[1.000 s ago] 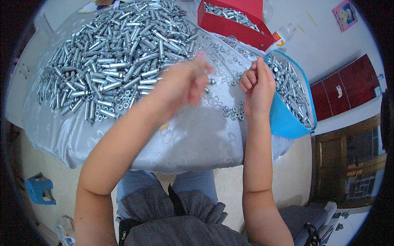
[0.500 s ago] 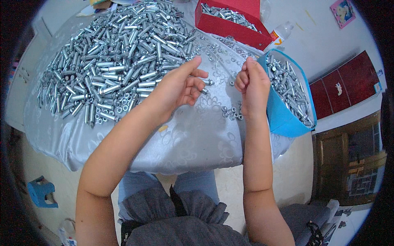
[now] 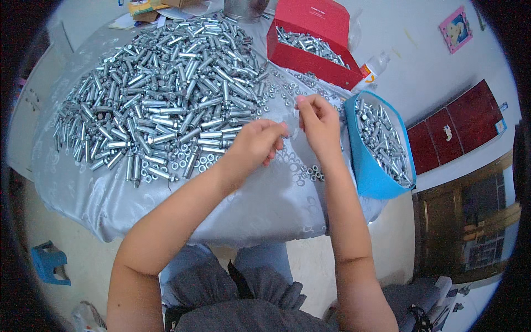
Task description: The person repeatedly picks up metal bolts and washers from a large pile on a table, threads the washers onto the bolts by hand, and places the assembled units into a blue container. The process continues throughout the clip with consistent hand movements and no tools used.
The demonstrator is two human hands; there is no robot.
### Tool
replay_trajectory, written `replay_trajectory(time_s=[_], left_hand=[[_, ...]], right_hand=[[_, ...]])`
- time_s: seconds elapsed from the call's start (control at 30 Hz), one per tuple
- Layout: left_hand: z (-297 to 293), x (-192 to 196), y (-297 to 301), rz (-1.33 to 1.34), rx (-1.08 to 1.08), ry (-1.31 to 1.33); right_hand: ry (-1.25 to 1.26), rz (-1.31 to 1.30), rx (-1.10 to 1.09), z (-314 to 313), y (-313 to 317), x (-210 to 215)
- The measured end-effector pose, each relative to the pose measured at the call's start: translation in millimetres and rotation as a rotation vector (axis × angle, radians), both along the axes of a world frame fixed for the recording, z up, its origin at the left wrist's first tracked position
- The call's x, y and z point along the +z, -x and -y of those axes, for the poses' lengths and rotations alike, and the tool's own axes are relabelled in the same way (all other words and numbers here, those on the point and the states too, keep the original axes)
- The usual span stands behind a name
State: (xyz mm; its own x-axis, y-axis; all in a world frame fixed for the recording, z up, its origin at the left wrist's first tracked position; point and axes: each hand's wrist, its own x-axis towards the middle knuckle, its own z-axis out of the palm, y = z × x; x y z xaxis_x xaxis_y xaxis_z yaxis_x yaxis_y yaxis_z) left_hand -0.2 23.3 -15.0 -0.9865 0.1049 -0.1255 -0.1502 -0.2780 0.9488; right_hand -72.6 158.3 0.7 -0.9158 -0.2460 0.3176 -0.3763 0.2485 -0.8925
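Note:
My left hand [image 3: 258,143] is closed above the table, at the right edge of a large heap of metal anchor bolts [image 3: 166,83]. Its thumb points right, and whatever its curled fingers hold is hidden. To its right my right hand [image 3: 321,123] is raised with thumb and fingers pinched together. Anything between those fingertips is too small to make out. A small gap separates the two hands. Loose nuts [image 3: 314,174] lie on the silver tablecloth below my right wrist, and more nuts [image 3: 203,160] lie beside the heap near my left forearm.
Close to my right forearm stands a blue container [image 3: 362,163] full of bolts. Behind it are an open red box [image 3: 293,52] with bolts and a plastic bottle [image 3: 376,66]. A metal pot [image 3: 246,8] stands at the back. A blue stool [image 3: 50,263] is on the floor at left.
My hands have come closer together. The left fingers, more spread before, are now curled in, and the right hand has moved left. The view has shifted slightly, showing more of the table's far side.

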Motion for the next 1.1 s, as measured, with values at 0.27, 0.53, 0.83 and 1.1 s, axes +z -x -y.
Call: replay_trajectory(time_s=[0.27, 0.53, 0.83, 1.1], left_hand=[[-5.6, -11.6, 1.9, -0.099, 0.002, -0.045], [0.8, -7.8, 3.3, -0.090, 0.035, -0.028], [1.7, -17.9, 10.9, -0.318, 0.177, 0.170], [4.5, 26.1, 41.2, -0.559, 0.186, 0.898]], right_hand=[[-0.288, -0.172, -0.023, 27.5, 98.9, -0.8], [-0.022, -0.164, 0.033, 55.1, 91.7, 4.8], [0.105, -0.081, -0.069, -26.4, -5.2, -16.7], [0.041, -0.210, -0.102, -32.6, -3.8, -12.5]])
